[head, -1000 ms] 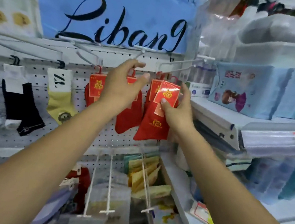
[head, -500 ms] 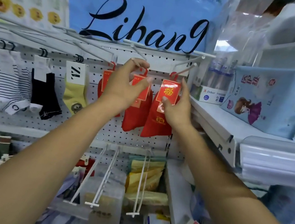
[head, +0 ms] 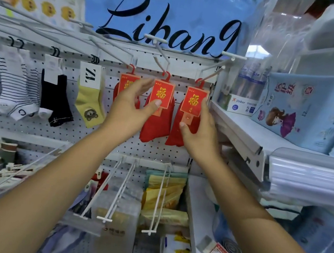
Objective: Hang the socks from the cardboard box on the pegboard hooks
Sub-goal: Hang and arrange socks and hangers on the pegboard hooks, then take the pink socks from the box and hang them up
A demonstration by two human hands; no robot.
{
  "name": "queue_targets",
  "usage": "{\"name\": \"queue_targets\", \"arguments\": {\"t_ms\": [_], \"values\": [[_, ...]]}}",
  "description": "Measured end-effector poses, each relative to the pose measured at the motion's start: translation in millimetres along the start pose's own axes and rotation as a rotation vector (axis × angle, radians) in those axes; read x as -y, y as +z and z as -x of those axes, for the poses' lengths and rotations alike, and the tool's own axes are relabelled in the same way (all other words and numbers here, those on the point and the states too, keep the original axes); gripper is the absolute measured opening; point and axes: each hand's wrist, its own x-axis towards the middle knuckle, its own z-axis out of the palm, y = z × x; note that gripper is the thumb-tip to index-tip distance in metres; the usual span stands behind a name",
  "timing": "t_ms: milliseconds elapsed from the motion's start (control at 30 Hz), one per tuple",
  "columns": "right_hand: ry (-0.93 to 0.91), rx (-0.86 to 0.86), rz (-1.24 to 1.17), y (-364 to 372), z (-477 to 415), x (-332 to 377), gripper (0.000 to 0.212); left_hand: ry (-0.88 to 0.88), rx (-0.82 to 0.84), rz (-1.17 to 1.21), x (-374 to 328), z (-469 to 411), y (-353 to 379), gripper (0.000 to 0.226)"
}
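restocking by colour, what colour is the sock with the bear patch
Pale yellow sock with a brown bear; the head view shows it best.

Three red sock pairs hang side by side on the pegboard (head: 87,136), each by a red plastic hanger from its own white wire hook (head: 161,61). The left pair (head: 125,80), middle pair (head: 157,125) and right pair (head: 194,100) each carry a red card with a gold character
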Motion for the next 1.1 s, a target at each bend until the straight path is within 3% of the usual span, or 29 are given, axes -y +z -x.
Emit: {"name": "queue_targets", "arguments": {"t_ms": [300,567,800,1100], "values": [[-0.075,0.105,-0.017,31,96,26,0.064,-0.092,-0.034,-0.197,37,115,-71,0.05],[-0.172,0.429,-0.117,113,203,86,0.056,-0.315,-0.052,-0.37,73,236,-183,0.053],[-0.084,0.73,-0.196,228,327,132,0.054,-0.573,-0.089,-0.509,101,367,-316,0.052],[-0.001,1.165,-0.06,354,452,181,0.054,-0.869,-0.102,-0.752,126,526,-463,0.056]]}}
